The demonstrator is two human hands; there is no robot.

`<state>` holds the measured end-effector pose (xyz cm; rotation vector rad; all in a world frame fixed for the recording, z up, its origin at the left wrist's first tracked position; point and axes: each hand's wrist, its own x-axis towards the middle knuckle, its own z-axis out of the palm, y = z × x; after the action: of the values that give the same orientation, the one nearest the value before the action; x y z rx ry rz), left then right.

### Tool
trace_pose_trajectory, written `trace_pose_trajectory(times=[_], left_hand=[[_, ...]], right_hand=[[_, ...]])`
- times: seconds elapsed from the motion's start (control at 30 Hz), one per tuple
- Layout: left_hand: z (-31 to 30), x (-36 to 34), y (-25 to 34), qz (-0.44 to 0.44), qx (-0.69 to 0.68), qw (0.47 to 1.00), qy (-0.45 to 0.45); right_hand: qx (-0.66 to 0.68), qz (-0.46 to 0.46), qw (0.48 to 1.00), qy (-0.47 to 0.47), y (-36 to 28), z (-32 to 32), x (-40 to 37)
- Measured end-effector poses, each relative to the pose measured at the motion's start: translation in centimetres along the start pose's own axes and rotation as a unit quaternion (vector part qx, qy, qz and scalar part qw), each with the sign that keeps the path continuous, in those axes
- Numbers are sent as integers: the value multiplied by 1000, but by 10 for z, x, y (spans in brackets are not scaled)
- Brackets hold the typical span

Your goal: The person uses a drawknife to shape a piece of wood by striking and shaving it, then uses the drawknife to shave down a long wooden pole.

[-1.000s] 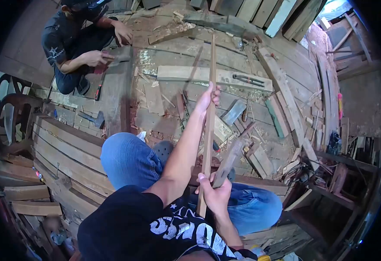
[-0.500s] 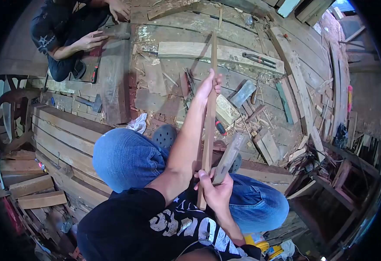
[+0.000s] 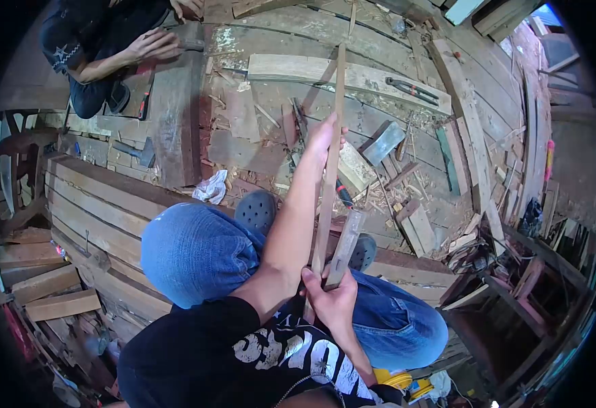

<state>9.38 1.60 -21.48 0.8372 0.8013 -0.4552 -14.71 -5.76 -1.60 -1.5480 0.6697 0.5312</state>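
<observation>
My left hand (image 3: 326, 138) is wrapped round a long, thin wooden strip (image 3: 332, 163), gripping it past its middle, with the arm stretched forward. The strip runs from near my chest out over the floor. Close to my body, my right hand (image 3: 333, 300) is closed on a short, flat wooden bar (image 3: 345, 248) with a small dark mark on its face. The thumb of that hand lies by the strip's near end, and the bar stands beside the strip at a slight angle. The fingers under the bar are partly hidden.
On the floor ahead lie a wide plank (image 3: 291, 69) with pincers (image 3: 414, 92) on it, an axe-like metal head (image 3: 384, 143), wood scraps and shavings. A hammer (image 3: 138, 151) lies at left. Another person's hand (image 3: 152, 46) rests near a thick beam (image 3: 179, 115). I sit on a slatted bench (image 3: 107, 211).
The short bar has turned more upright, closer in line with the strip, and my right hand has shifted slightly left. The strip's near end is more covered. The other person's hand has moved.
</observation>
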Motion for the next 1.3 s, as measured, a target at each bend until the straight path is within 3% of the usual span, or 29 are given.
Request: trace_pose_trajectory(times=[0.2, 0.27, 0.47, 0.53, 0.73, 0.8, 0.83, 1.0, 1.07, 1.3], left_hand=[[-3, -4, -1, 20, 5, 1000, -8], [-3, -5, -1, 7, 39, 999, 24], [-4, -3, -7, 37, 42, 997, 52], [-6, -1, -11, 42, 35, 997, 61], [-6, -5, -9, 27, 27, 998, 58], [-6, -3, -12, 36, 26, 998, 52], [-7, -2, -13, 43, 30, 998, 44], [-8, -8, -8, 38, 16, 997, 60], [-7, -9, -9, 49, 27, 995, 77], [-10, -7, -8, 28, 25, 997, 65]], right_hand=[[-88, -39, 995, 18, -1, 4, 0], [-182, -118, 975, 43, 5, 5, 3], [-250, -111, 961, 37, 0, 6, 2], [-262, -65, 962, 30, 0, 6, -1], [-258, -96, 961, 36, 4, 6, -1], [-253, -75, 964, 32, 2, 5, -2], [-265, -20, 964, 22, -2, 4, -3], [-269, -20, 963, 15, -3, 4, -2], [-263, -83, 961, 27, 2, 4, -1], [-270, -31, 962, 11, 4, 2, 0]])
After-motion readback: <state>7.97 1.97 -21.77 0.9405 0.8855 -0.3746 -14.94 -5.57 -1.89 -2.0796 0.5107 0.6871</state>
